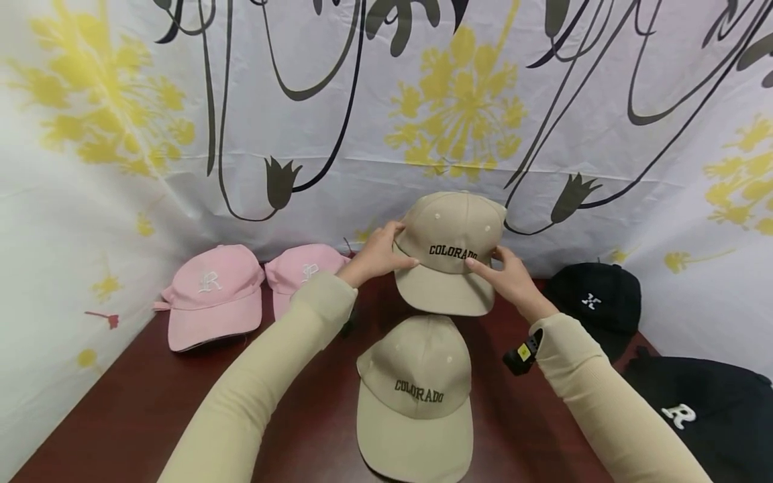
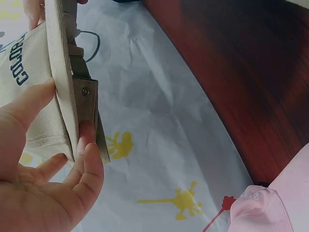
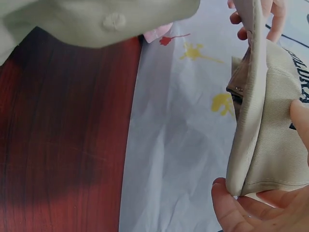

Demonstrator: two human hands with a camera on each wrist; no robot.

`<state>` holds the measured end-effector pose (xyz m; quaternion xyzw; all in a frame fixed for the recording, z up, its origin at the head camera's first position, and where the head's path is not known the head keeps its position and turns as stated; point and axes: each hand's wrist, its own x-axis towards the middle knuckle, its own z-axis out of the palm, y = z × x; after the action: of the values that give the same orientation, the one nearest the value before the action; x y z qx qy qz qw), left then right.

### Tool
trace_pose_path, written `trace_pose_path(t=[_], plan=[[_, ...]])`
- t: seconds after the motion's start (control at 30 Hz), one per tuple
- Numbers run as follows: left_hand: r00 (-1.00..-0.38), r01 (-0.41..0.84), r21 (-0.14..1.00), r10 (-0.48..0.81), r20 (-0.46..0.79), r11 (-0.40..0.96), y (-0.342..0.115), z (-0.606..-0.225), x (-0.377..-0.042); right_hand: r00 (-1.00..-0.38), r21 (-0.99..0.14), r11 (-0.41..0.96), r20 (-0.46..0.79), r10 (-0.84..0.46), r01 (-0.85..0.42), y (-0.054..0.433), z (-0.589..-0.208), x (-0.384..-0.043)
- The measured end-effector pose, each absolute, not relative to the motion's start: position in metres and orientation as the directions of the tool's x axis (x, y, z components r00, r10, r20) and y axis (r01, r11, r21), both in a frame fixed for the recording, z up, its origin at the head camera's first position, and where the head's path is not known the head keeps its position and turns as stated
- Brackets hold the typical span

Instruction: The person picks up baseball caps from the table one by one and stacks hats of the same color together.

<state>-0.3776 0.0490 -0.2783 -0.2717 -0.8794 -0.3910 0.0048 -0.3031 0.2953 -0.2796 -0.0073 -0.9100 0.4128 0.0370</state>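
A beige baseball cap (image 1: 449, 228) with dark COLORADO lettering is held up near the back wall, its brim toward me. My left hand (image 1: 380, 255) grips its left side, thumb on the front near the brim and fingers curled behind. On the other side my right hand (image 1: 504, 275) pinches the cap, its thumb by the end of the lettering. In the left wrist view a snap strap (image 2: 86, 99) shows at the cap's underside. A second beige COLORADO cap (image 1: 417, 376) lies on the table in front, brim toward me, touched by neither hand.
Two pink caps, one farther left (image 1: 214, 288) and one (image 1: 302, 272) partly behind my left arm, sit on the dark red table (image 1: 121, 409). To the right are a black cap (image 1: 594, 302) and a black item with a white R (image 1: 706, 402). A patterned cloth (image 1: 338, 134) hangs behind.
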Motion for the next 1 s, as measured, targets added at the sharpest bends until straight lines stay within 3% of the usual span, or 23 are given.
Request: trace_pose_path(t=[1.0], plan=[[-0.864, 0.464, 0.687, 0.459, 0.209, 0.56, 0.03, -0.275, -0.33, -0.997, -0.716, 0.696, 0.077, -0.004, -0.058, 0.286, -0.28, -0.263]])
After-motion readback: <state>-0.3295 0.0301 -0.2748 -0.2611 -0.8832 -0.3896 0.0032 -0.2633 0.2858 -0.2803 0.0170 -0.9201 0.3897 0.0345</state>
